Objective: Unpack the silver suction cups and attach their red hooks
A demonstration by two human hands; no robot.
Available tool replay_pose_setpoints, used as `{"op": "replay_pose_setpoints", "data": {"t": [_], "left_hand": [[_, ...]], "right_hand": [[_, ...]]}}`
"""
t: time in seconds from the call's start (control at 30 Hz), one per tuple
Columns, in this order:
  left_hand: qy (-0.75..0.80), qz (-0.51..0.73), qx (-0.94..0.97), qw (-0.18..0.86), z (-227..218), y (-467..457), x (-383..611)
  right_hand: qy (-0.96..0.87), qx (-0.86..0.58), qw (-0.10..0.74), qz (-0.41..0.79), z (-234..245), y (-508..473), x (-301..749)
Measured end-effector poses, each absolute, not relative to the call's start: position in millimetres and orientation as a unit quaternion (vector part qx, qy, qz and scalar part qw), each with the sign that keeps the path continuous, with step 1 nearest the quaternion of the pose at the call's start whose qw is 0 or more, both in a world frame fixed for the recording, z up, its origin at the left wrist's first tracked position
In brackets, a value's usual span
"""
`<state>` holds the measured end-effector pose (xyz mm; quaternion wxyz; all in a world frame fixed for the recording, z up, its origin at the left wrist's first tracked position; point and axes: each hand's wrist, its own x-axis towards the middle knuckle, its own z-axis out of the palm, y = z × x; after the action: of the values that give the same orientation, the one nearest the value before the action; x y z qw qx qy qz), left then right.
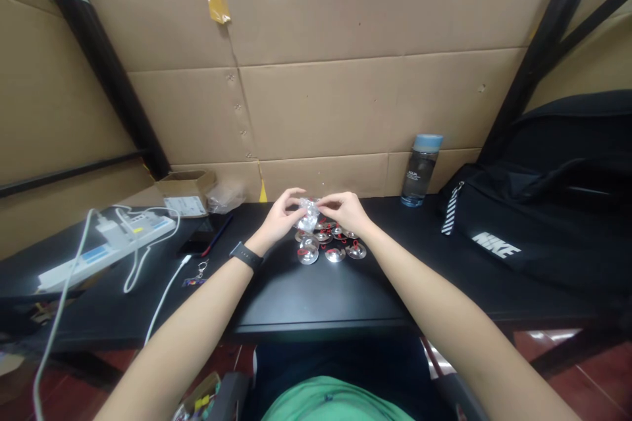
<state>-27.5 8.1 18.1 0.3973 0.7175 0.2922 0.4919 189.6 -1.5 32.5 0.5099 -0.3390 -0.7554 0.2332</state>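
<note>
My left hand (282,217) pinches the left side of a crinkled clear plastic bag (309,217). On its far right edge, the fingertips of my right hand (347,212) are closed on the same bag. Something shiny shows through the plastic, but I cannot make out its shape. Just below and behind the bag lie several shiny metal finger cymbals (335,254) with red loops, grouped on the black table (316,296). One cymbal (308,255) at the near left of the group appears to overlap another. My hands hide part of the far side of the group.
A water bottle (421,171) and a black bag (538,210) stand to the right. To the left are a small cardboard box (185,192), clear plastic wrapping (226,197), a phone (201,241), a keyring (196,276) and a power strip (106,253) with white cables. Cardboard panels (316,105) wall the back.
</note>
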Motion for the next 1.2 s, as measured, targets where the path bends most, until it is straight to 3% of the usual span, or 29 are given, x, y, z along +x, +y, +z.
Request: {"op": "replay_pose_setpoints", "data": {"t": [0.43, 0.73, 1.2], "left_hand": [[0.297, 0.478, 0.777, 0.282, 13.2, 8.0, -25.8], [0.296, 0.543, 0.784, 0.058, 24.3, -5.9, -18.1], [0.312, 0.519, 0.795, 0.026, 23.0, -4.3, -15.4]], "right_hand": [[-0.743, -0.354, 0.51, 0.252, 38.5, -5.0, 187.4], [-0.726, -0.338, 0.519, 0.299, 39.4, -6.8, 184.1], [-0.717, -0.313, 0.521, 0.342, 37.0, -3.0, 184.3]]}}
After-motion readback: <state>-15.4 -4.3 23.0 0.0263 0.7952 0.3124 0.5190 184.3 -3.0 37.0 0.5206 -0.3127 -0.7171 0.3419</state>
